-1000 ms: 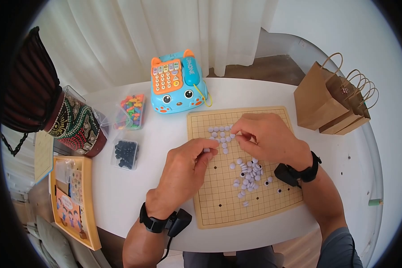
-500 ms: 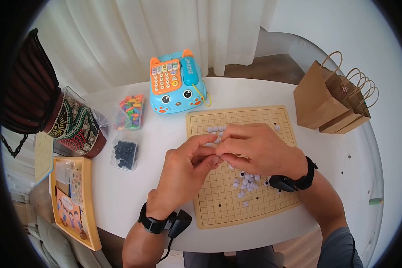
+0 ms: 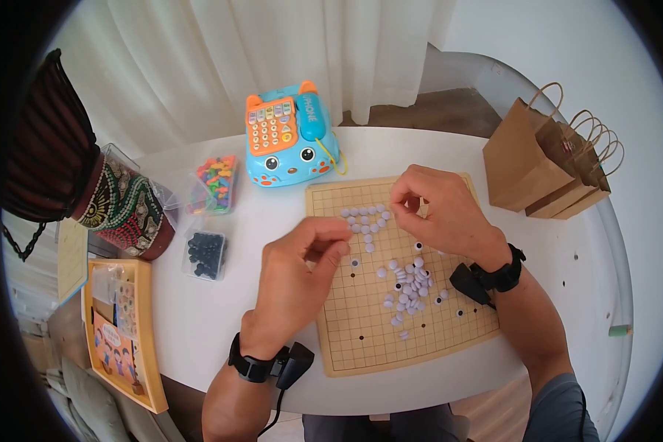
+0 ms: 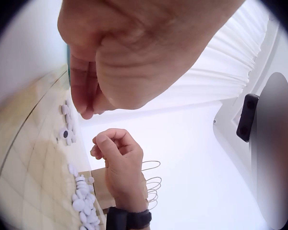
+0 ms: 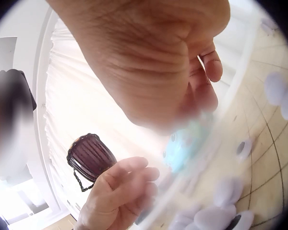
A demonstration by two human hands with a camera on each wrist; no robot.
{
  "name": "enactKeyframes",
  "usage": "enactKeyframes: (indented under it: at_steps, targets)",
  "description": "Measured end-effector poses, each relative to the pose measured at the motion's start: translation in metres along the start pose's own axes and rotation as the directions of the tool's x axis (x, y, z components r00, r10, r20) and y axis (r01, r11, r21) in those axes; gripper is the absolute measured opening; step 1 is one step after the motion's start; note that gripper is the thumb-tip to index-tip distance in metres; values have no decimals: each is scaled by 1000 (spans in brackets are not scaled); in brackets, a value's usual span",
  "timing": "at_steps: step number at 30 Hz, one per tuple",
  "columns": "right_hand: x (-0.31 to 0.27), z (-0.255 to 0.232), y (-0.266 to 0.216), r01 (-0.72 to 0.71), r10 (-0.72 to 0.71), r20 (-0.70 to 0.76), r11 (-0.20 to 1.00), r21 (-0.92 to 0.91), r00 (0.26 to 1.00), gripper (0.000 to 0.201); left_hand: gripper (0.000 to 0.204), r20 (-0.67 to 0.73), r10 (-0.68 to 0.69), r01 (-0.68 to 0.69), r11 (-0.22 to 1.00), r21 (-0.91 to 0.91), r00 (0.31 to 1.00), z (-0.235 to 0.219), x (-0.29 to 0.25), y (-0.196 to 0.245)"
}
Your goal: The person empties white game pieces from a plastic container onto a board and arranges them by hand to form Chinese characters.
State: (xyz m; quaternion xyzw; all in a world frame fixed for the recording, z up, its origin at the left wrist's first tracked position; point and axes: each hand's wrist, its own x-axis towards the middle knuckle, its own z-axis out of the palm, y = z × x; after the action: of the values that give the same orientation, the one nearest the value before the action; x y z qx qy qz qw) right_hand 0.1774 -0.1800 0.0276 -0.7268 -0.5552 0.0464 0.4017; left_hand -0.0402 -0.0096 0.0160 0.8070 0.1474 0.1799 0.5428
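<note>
Head view: A clear plastic box [image 3: 223, 173] is containing small multicoloured pieces; a clear square box [image 3: 206, 255], near it, is holding dark pieces. A wooden tray [image 3: 155, 368] at the person's far left is carrying a bagged item and an illustrated card [image 3: 110, 340]. Brown paper bags [image 3: 521, 158] are standing upright at the table's right; their contents cannot be told. A toy telephone [image 3: 286, 166] is sitting beyond the gridded board [image 3: 353, 353], and a patterned drum [image 3: 132, 210] is leaning at the left.

Pale googly eyes [image 3: 411, 283] are lying on the board: a loose heap, with some black pupils showing, and a neater group [image 3: 365, 220] farther from the person. The left hand [image 3: 291, 272] is hovering beside the neater group, its thumb and index tips standing apart. The right hand [image 3: 446, 214] is hovering at the group's other side, fingers bending toward the thumb; whether it is gripping an eye cannot be told.

Left wrist view: The left hand's fingertips are appearing close together here, with no eye showing between them. The right hand is curling its fingers near its thumb, well above the heap.

Right wrist view: The right hand's fingertips are partly hiding and blurring. The left hand is extending relaxed fingers. Eyes are lying on the board nearby.
</note>
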Motion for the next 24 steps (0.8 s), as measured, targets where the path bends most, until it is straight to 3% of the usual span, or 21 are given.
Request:
enactKeyframes:
  at_steps: [5, 7, 8, 11, 18, 24]
  targets:
    - [-3, 3, -3, 26, -25, 68, 1000, -13, 997, 11, 22, -86, 9, 2, 992, 125, 996, -6, 3, 3]
    - [-4, 4, -2, 91, -85, 89, 994, -63, 992, 12, 22, 55, 82, -93, 966, 240, 995, -7, 1, 1]
    - [-3, 5, -3, 91, -85, 90, 994, -64, 992, 12, 22, 54, 82, -92, 967, 239, 995, -8, 1, 0]
    - [-2, 3, -5, 53, -47, 69, 994, -99, 997, 11, 26, 150, 238, -277, 888, 366, 960, -5, 0, -9]
    - [-2, 2, -5, 40, -34, 61, 993, -107, 998, 11, 21, 182, 233, -290, 861, 417, 955, -4, -1, -6]
    - [-4, 7, -6, 60, -54, 82, 996, -66, 995, 11, 17, 156, 138, -181, 934, 309, 978, -2, -2, -4]
